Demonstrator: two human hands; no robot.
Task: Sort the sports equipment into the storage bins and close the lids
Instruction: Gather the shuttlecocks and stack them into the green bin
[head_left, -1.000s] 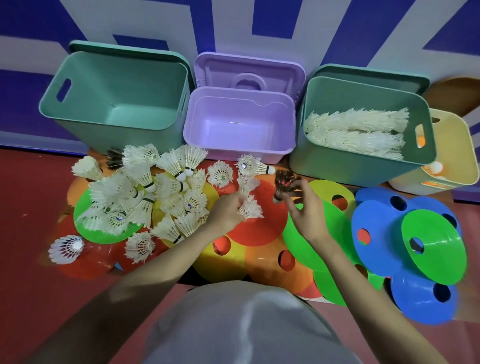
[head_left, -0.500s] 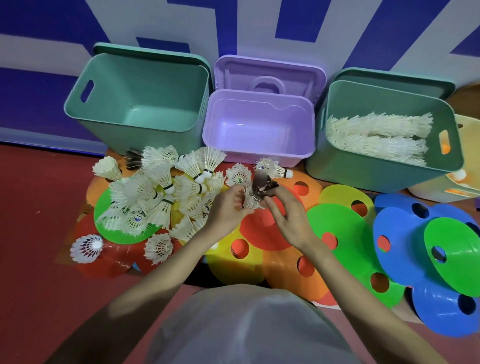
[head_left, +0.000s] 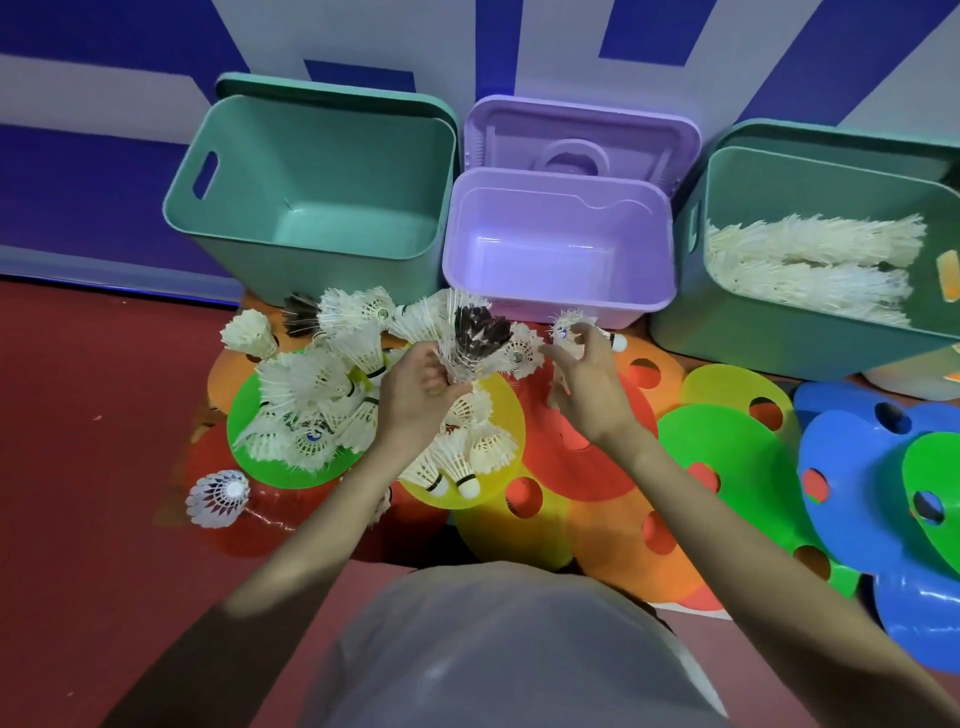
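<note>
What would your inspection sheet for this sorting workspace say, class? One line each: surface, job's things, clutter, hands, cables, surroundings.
Surface: red floor, partly covered by overlapping flat cones.
Job's things: loose shuttlecocks heaped on the cones; left teal bin and purple bin open, nothing in them; right teal bin holds rows of stacked shuttlecocks.
Clutter: one shuttlecock lies apart at the left.
Hands: left hand grips a nested shuttlecock stack with a dark one on top; right hand reaches, fingers loose.
Cables: nothing seen.
Surroundings: blue and white wall; lids propped behind bins.
</note>
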